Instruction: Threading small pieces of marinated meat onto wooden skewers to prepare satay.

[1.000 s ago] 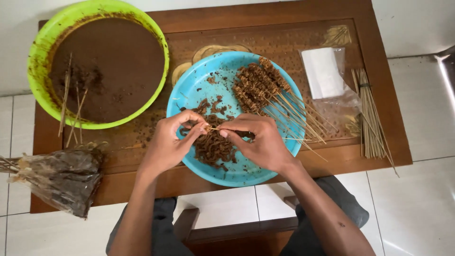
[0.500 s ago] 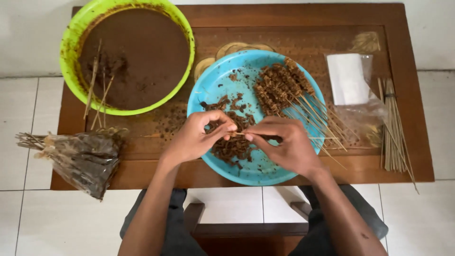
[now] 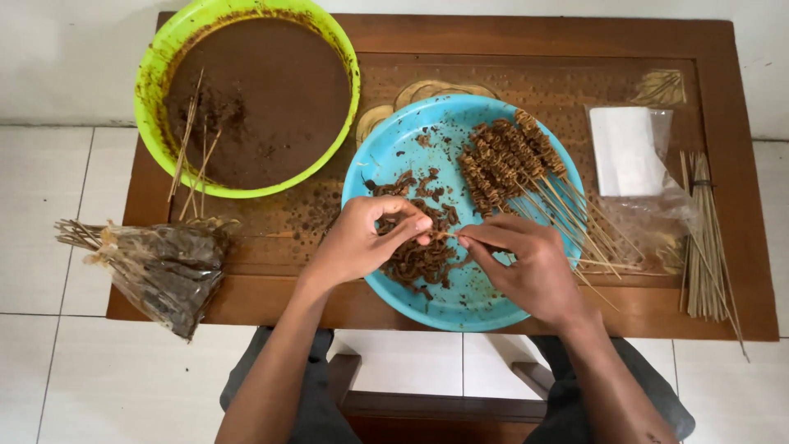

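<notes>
- Left hand pinching a dark meat strip over blue plate.
- Right hand fingers closed on thin skewer, tip at the strip.
- Beyond: finished skewers on plate; green basin far left on desk.

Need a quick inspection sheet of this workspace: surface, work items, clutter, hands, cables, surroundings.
Surface: brown wooden table, speckled with crumbs.
Work items: blue plate holding a loose meat pile and a row of filled skewers; one skewer pinched between both hands.
Clutter: green basin of brown sauce with sticks in it; bagged skewers overhanging the table's left edge; plastic bag; bare sticks bundle.
Hands: left hand and right hand meet over the plate, pinching the skewer.
Cables: nothing seen.
Surroundings: white tile floor; person's knees below.
</notes>
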